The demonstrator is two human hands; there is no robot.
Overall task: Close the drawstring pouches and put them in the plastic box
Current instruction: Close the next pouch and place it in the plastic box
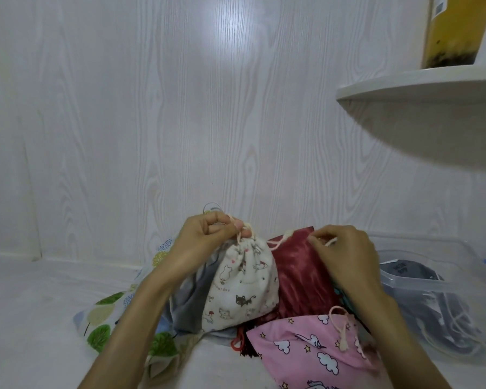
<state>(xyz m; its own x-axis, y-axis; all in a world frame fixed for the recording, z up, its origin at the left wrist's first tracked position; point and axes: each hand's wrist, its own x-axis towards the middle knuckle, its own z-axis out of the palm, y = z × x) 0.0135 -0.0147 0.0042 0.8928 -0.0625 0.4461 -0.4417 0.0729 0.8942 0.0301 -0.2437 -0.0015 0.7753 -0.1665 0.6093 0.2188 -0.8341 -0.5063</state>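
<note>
- The left hand [205, 234], at lower centre of the frame, pinches the cream cord at the gathered neck of the cat pouch [244, 287].
- The cat pouch stands upright in the middle of the pile, its mouth drawn nearly shut.
- The right hand [345, 248], just right of centre, pinches the other end of the cream cord [278, 242], fingers curled over the red pouch [300, 273].
- The red pouch lies just right of the cat pouch, touching it.
- A pink pouch [306, 349] with clouds and stars lies at the bottom centre-right, its cord loose on top.
- A tree-print pouch [104, 327] and a grey pouch [188, 304] lie at lower left of the pile.
- The box [421, 279], clear plastic, sits at lower right with a dark grey pouch [410, 273] inside.
- A shelf [421, 85] at upper right carries a yellow jar [458, 32].
</note>
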